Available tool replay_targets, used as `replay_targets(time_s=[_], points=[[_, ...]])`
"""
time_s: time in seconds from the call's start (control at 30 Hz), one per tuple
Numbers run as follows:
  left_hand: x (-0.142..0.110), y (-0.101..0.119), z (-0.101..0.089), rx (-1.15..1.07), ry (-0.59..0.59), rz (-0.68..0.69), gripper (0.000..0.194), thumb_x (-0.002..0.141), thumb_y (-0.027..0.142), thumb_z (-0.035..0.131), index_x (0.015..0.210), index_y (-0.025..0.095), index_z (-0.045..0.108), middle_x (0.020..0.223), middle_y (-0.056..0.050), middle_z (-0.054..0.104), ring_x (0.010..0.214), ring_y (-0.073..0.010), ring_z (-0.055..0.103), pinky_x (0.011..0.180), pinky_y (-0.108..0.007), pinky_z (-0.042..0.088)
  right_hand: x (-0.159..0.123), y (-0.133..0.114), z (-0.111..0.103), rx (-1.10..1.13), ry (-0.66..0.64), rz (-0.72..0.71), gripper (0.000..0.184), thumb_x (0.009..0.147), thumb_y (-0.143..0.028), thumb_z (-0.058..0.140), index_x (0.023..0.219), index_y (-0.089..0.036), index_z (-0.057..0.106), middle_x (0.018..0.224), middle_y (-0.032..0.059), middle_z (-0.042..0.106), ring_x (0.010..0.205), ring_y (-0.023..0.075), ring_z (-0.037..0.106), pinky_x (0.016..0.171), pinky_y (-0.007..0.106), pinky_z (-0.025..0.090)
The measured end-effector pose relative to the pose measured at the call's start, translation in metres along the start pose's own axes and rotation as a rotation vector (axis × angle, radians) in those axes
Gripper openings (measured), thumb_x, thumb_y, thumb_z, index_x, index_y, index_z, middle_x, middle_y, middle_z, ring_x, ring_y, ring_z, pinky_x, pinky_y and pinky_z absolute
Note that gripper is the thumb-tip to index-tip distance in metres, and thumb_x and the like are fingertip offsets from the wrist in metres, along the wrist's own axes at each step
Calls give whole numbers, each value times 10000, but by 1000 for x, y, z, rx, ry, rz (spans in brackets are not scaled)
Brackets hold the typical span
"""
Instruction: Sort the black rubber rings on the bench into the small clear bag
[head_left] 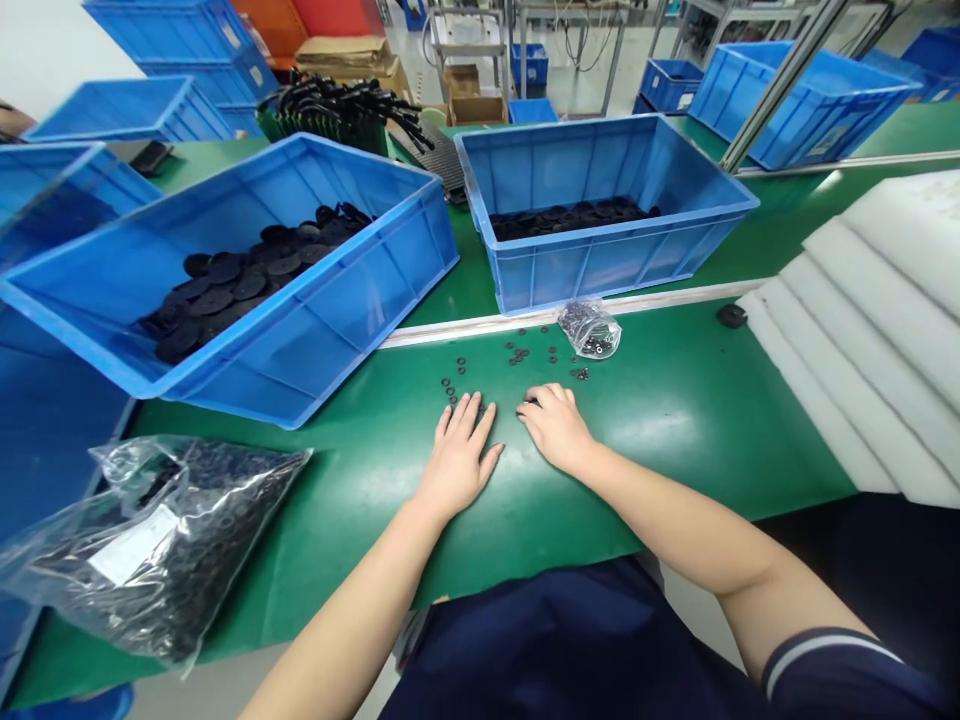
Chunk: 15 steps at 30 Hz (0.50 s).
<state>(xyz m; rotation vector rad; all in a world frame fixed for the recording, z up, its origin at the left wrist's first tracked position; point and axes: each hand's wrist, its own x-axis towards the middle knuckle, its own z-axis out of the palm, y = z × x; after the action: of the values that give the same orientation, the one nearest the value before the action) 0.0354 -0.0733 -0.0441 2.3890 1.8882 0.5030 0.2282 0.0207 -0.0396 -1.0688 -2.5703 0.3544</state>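
My left hand (pixel 456 462) lies flat on the green tabletop (pixel 637 490), fingers spread, fingertips beside a short row of small black rings (pixel 445 382). To its right, my right hand (pixel 556 428) rests with the fingers curled together in a pinch. A small dark and shiny bit shows at its fingertips, too small to name. Beyond the hands, more black rings (pixel 519 354) are scattered in loose groups. A little heap of tiny metal parts (pixel 580 374) sits near the mouth of a small clear plastic bag (pixel 589 328), which holds more such parts.
Blue bins with black discs stand at left (pixel 375 270) and at the back (pixel 600 262). A large clear bag of black parts (pixel 180 550) lies at front left. White foam sheets (pixel 870 320) lean at right, near a black round piece (pixel 732 316). A pale strip (pixel 690 295) crosses the table.
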Motion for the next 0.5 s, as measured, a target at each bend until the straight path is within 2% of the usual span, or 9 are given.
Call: replay_targets(time_s=[0.1, 0.2, 0.27, 0.4, 0.5], points=[[-6, 2, 1, -81, 64, -17, 615, 982, 377, 468, 1533, 149, 322, 1568, -196, 385, 1489, -310, 304, 1199, -533, 267, -5, 1, -4, 51, 27, -5, 224, 993, -241, 504, 1024, -196, 721, 1178, 119, 647, 1124, 272, 473, 926, 427, 359], [-5, -5, 2, -141, 220, -161, 511, 971, 363, 481, 1444, 173, 451, 1434, -185, 532, 1367, -306, 464, 1126, -504, 364, -4, -3, -5, 101, 36, -57, 207, 981, -232, 510, 1007, -199, 714, 1268, 115, 620, 1208, 276, 442, 984, 444, 336], [-2, -11, 2, -157, 283, -229, 417, 965, 351, 493, 1344, 187, 549, 1297, -165, 609, 1247, -293, 543, 1048, -474, 421, -3, -6, -4, 108, 25, -95, 178, 956, -229, 545, 975, -203, 720, 1324, 110, 596, 1252, 289, 415, 1011, 462, 320], [9, -15, 3, -119, 219, -190, 345, 945, 343, 555, 1251, 205, 639, 1195, -144, 617, 1123, -285, 558, 947, -457, 429, 2, -6, -1, 98, 53, -24, 191, 951, -240, 550, 942, -203, 737, 1289, 121, 618, 1230, 301, 428, 1004, 478, 325], [17, -15, 4, -85, 165, -178, 287, 943, 340, 572, 1173, 224, 699, 1127, -133, 612, 1071, -284, 540, 888, -441, 419, 6, -6, 0, 112, 91, 18, 222, 972, -257, 528, 1011, -207, 741, 1243, 121, 638, 1203, 289, 450, 997, 468, 337]])
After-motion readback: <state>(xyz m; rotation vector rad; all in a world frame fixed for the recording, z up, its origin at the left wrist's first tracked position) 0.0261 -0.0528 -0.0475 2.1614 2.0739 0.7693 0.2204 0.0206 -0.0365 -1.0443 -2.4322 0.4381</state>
